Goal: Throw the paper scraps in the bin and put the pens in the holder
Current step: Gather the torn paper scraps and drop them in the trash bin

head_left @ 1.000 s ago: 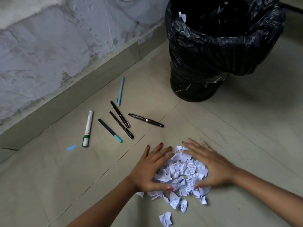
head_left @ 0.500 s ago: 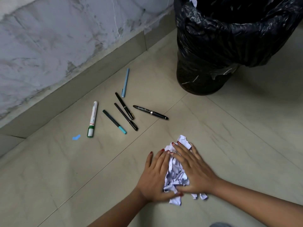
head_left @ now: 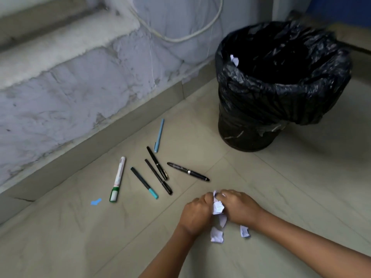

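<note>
My left hand (head_left: 195, 214) and my right hand (head_left: 240, 208) are cupped together around a bunch of white paper scraps (head_left: 218, 207), just above the floor. A few scraps (head_left: 216, 235) hang or lie below the hands, one more scrap (head_left: 245, 231) under my right wrist. The black bin (head_left: 281, 87) with a black bag stands at the far right, one scrap (head_left: 234, 59) stuck inside its rim. Several pens lie on the floor to the left: a white marker (head_left: 118, 179), a teal-tipped pen (head_left: 144, 182), two black pens (head_left: 157, 176), a black fountain pen (head_left: 188, 171), a light blue pen (head_left: 159, 135). No holder is in view.
A rough grey wall (head_left: 80, 87) with a skirting runs along the left. A white cable (head_left: 180, 37) hangs on the wall. A small blue scrap (head_left: 96, 201) lies on the tiled floor near the marker.
My hands pressed the spread-out scraps into a tight bunch and closed around it, lifting it off the floor. My view tilted up, so the whole bin shows.
</note>
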`<state>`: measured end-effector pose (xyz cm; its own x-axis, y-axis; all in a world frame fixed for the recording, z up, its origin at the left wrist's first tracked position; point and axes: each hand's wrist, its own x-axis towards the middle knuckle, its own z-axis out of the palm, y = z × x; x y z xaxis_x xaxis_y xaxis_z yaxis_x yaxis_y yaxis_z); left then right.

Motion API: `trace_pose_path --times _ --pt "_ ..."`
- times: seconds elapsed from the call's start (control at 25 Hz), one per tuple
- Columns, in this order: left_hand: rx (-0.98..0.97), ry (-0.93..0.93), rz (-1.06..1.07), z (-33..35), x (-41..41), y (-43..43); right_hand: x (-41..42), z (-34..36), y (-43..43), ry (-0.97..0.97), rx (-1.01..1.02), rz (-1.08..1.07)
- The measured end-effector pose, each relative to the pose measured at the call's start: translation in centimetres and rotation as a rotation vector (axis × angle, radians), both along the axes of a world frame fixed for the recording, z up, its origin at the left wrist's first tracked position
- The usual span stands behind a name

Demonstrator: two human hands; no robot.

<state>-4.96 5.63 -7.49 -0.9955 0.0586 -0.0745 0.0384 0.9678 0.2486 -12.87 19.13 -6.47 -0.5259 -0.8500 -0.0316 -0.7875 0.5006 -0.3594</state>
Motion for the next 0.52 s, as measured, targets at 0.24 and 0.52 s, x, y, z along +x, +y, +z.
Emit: trace_pose_path --times 0.24,0.52 --pt "0.387 0.342 -0.051 15.6 -8.6 -2.4 -5.7 17.6 -0.6 0.141 -0.351 -0.126" --pt "0.344 0.408 -0.065 27.1 -23.3 -0.2 -19.3 26.5 0.7 0.262 -0.375 -0.361"
